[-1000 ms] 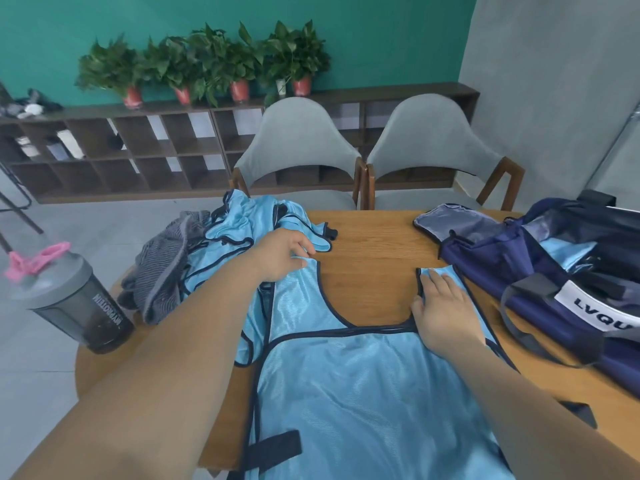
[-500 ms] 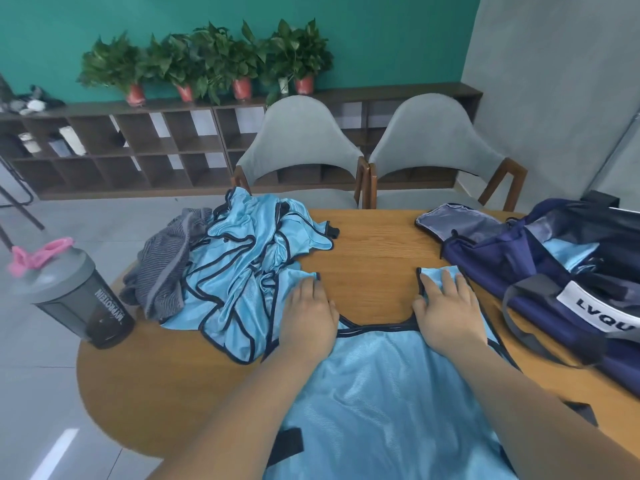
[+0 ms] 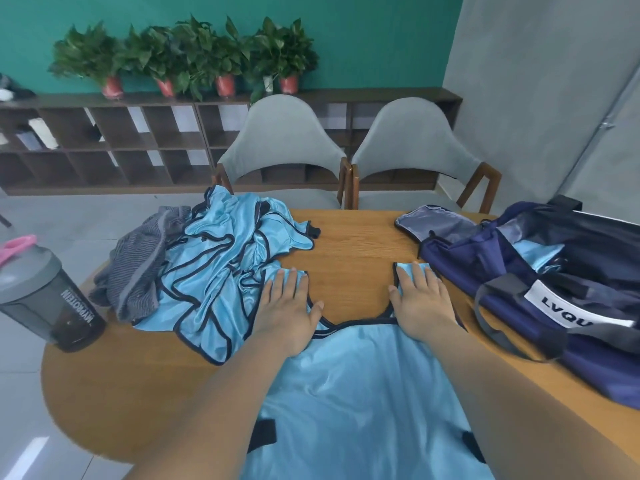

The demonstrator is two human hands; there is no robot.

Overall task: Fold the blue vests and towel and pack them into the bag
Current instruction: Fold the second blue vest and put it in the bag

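On the near wooden table (image 3: 349, 244), a light blue vest (image 3: 349, 386) lies spread; the left hand (image 3: 289, 311) and right hand (image 3: 424, 301) press flat, fingers straight, on its straps. Crumpled vests (image 3: 225, 261) and a grey striped towel (image 3: 138, 265) lie left, the navy bag (image 3: 519, 271) right.

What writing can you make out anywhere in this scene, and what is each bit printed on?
"MYPROTEIN": white letters running sideways on the dark shaker bottle at the table's left edge.
"LVQU": dark letters on the white label of the navy bag; any further letters are hidden by a grey strap.
No print shows on the blue vests, and nothing else is readable.
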